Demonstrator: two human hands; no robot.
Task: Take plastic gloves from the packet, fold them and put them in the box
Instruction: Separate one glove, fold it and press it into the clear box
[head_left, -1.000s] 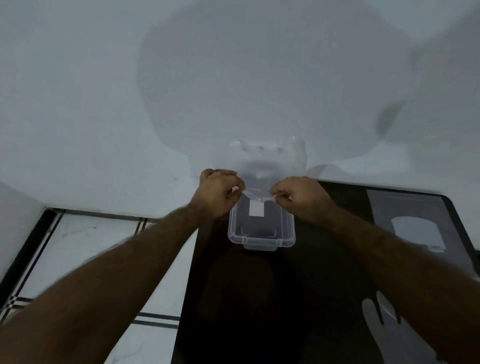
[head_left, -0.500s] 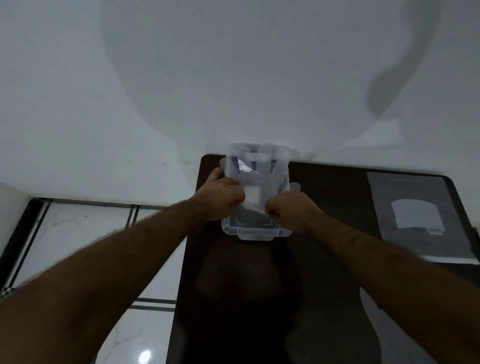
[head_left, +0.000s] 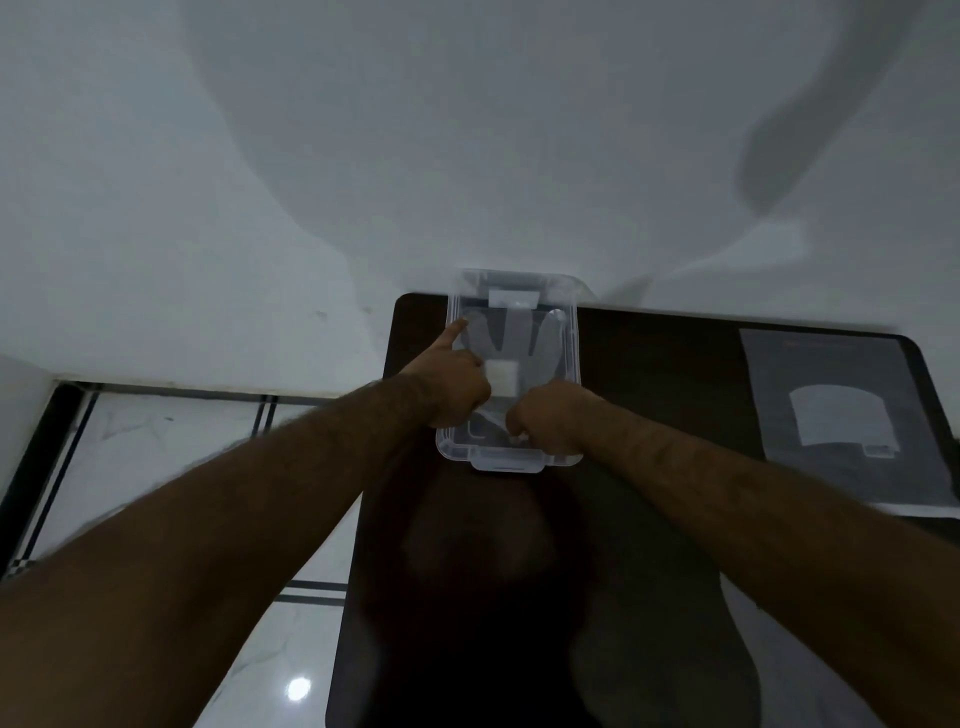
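Note:
A clear plastic box (head_left: 575, 364) stands on the dark table (head_left: 660, 364), its far end against the wall. A transparent plastic glove (head_left: 519, 338) lies spread inside it, fingers pointing away from me. My left hand (head_left: 449, 384) is over the box's left side, its index finger stretched out onto the glove's far-left tip and its other fingers curled at the glove. My right hand (head_left: 545, 421) is closed at the near right of the box on the glove's cuff end. The glove packet (head_left: 831, 379), grey with a white label, lies flat at the table's right.
A white wall (head_left: 467, 156) rises straight behind the table. Left of the table is a pale tiled floor (head_left: 156, 467) with dark lines, well below the tabletop. The table's left edge runs close beside my left forearm.
The glove, held up between both hands above the box a second ago, now lies inside it. My hands have dropped to the box and my left index finger has stretched forward.

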